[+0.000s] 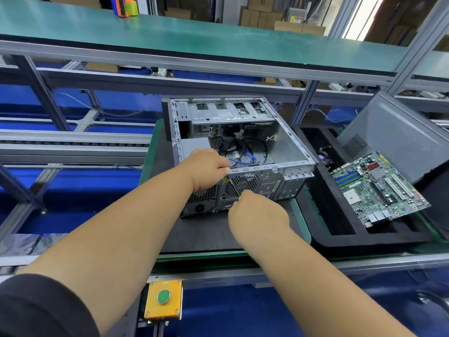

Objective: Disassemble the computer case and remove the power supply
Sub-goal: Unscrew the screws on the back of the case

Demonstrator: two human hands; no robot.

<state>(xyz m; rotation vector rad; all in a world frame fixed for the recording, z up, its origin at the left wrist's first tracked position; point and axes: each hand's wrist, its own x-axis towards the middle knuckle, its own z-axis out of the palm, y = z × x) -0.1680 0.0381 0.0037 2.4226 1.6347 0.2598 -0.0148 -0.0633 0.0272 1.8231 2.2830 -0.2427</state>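
The right grip [255,210], in the lower middle of the frame, is curled round the handle of a screwdriver [233,188] whose thin shaft slants up and left to the rear panel of the computer case [245,152]. The left grip [209,170], just above it, pinches near the shaft's tip at the panel's upper edge. The case lies open-side up on a dark mat [213,234] at centre frame, loose cables inside it. The power supply [202,199] sits in the case's near left corner, below the left grip. At right, a motherboard [379,188] rests in a black tray [340,239].
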